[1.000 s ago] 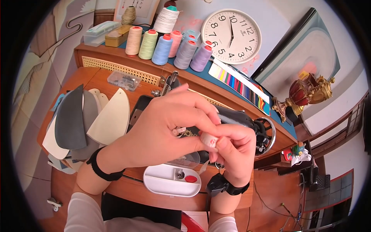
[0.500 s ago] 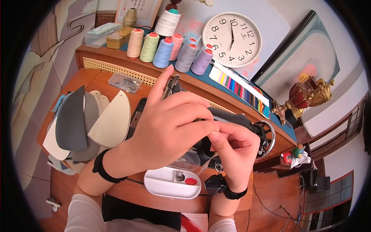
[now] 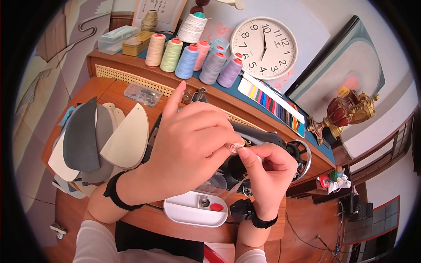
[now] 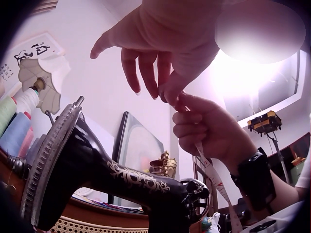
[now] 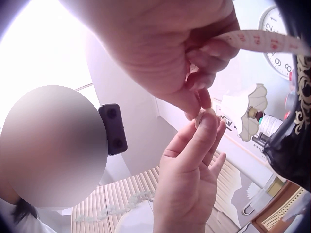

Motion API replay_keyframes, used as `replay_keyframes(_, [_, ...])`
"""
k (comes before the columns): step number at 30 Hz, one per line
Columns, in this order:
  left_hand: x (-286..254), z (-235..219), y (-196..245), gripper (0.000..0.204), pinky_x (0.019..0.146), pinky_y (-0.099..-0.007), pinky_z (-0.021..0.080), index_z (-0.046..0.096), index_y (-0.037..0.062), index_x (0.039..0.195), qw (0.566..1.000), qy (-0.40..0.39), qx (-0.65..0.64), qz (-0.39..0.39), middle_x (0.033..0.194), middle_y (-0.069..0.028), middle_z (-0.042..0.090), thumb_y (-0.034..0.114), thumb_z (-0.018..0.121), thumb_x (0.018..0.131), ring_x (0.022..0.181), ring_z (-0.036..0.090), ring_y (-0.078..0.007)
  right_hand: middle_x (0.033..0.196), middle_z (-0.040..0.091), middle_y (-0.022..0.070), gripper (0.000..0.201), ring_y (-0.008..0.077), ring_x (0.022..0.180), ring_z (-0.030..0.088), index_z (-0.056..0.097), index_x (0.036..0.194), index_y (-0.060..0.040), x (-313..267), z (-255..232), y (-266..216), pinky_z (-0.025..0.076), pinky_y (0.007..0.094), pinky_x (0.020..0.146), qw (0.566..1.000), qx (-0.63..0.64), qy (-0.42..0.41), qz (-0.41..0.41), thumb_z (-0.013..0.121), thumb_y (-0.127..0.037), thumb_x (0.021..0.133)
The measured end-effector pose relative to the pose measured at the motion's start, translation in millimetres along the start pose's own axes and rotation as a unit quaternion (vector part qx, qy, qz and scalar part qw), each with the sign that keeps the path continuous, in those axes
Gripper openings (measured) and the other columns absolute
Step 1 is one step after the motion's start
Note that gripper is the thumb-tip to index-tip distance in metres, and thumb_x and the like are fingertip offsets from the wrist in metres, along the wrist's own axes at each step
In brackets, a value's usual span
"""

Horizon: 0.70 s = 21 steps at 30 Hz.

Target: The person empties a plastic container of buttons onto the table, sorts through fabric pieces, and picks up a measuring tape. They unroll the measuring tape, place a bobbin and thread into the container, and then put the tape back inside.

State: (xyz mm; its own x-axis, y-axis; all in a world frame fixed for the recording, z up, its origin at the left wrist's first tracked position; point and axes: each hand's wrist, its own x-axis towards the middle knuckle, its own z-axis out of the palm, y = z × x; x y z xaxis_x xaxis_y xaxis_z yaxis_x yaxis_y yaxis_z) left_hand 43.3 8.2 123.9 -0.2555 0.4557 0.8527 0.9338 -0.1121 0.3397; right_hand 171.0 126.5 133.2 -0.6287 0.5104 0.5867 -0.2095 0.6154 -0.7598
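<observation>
A narrow white measuring tape [image 3: 235, 146] with red numbers lies between my two hands in the head view. My left hand [image 3: 188, 140] pinches it between thumb and fingertips, with one finger stretched up and away. From the other side, my right hand [image 3: 268, 177] pinches the same bit with thumb and curled fingers. A tail of the tape [image 4: 214, 177] hangs below the right fist in the left wrist view. In the right wrist view, the numbered tape [image 5: 265, 41] runs out from that fist. Behind the hands stands a black sewing machine [image 4: 136, 177] with gold ornament, partly covered in the head view.
Leather-like panels [image 3: 125, 140] lie piled at the left. A white divided tray [image 3: 188, 215] sits near the front edge, holding a small metal part and a red piece. Several thread cones [image 3: 186, 61] and a clock [image 3: 264, 47] line the back shelf. A clear parts box [image 3: 142, 94] lies below.
The left hand's raised finger has stretched upward. The tape between the fingertips, rolled in view at first and then covered, shows a red number again. Both hands stay close together, pinching it.
</observation>
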Motion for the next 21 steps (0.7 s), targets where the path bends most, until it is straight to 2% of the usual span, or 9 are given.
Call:
replay_keyframes(5, [0,-2,2,0.015,0.11,-0.0537,0.022,0.07,0.0155,0.078,1.0,-0.004,0.006,-0.011,0.082,0.0034,0.067,0.008,0.075,0.067,0.094,0.062,-0.018,0.063,0.059,-0.0023,0.016,0.0013,0.056,0.045,0.067,0.071,-0.001,0,-1,-2,0.032,0.0176,0.049,1.0,0.017,0.0,0.025,0.079,-0.01,0.076])
replay_keyframes(7, [1,-3,2,0.014,0.11,-0.0535,0.022,0.07,0.0157,0.078,0.998,-0.026,-0.042,-0.036,0.083,0.0038,0.067,0.008,0.076,0.068,0.094,0.063,-0.0179,0.063,0.059,-0.0026,0.016,0.0013,0.057,0.045,0.066,0.071,-0.0013,-1,-3,-3,0.032,0.0176,0.049,0.999,0.027,-0.005,0.028,0.079,-0.01,0.076])
replay_keyframes(11, [2,-4,1,0.014,0.109,-0.0536,0.022,0.07,0.0163,0.079,0.991,-0.035,-0.124,-0.03,0.083,0.0044,0.067,0.008,0.077,0.07,0.096,0.063,-0.0175,0.071,0.062,-0.0005,0.013,0.0018,0.06,0.048,0.066,0.081,-0.0004,1,-12,-1,0.036,0.0166,0.053,0.981,0.151,-0.088,0.081,0.076,-0.008,0.079])
replay_keyframes(12, [2,-5,1,0.014,0.109,-0.0538,0.022,0.07,0.0163,0.079,0.985,-0.055,-0.157,-0.036,0.083,0.0045,0.067,0.008,0.077,0.07,0.096,0.063,-0.0173,0.074,0.064,0.001,0.013,0.0025,0.062,0.051,0.066,0.084,0.0005,2,-15,1,0.038,0.0164,0.055,0.967,0.2,-0.123,0.098,0.075,-0.008,0.08])
replay_keyframes(13, [3,-6,1,0.014,0.109,-0.0539,0.022,0.071,0.0163,0.079,0.978,-0.076,-0.189,-0.042,0.084,0.0046,0.067,0.008,0.077,0.071,0.097,0.063,-0.0171,0.074,0.064,0.001,0.013,0.0025,0.062,0.051,0.066,0.084,0.0005,4,-17,3,0.038,0.0164,0.055,0.967,0.2,-0.123,0.097,0.075,-0.008,0.08])
replay_keyframes(15, [2,-5,3,0.014,0.109,-0.054,0.022,0.071,0.0159,0.079,0.972,-0.085,-0.213,-0.045,0.084,0.0045,0.067,0.007,0.077,0.07,0.097,0.063,-0.017,0.08,0.068,0.0053,0.015,0.0054,0.069,0.059,0.066,0.089,0.0035,6,-20,5,0.044,0.0176,0.06,0.931,0.285,-0.188,0.126,0.073,-0.006,0.081])
replay_keyframes(21, [2,-7,1,0.015,0.109,-0.0549,0.022,0.071,0.015,0.08,0.949,-0.122,-0.284,-0.054,0.086,0.0037,0.066,0.007,0.08,0.069,0.098,0.063,-0.0173,0.086,0.07,0.0104,0.019,0.0116,0.076,0.065,0.067,0.09,0.0053,5,-25,20,0.05,0.0211,0.066,0.902,0.343,-0.235,0.113,0.074,-0.01,0.081])
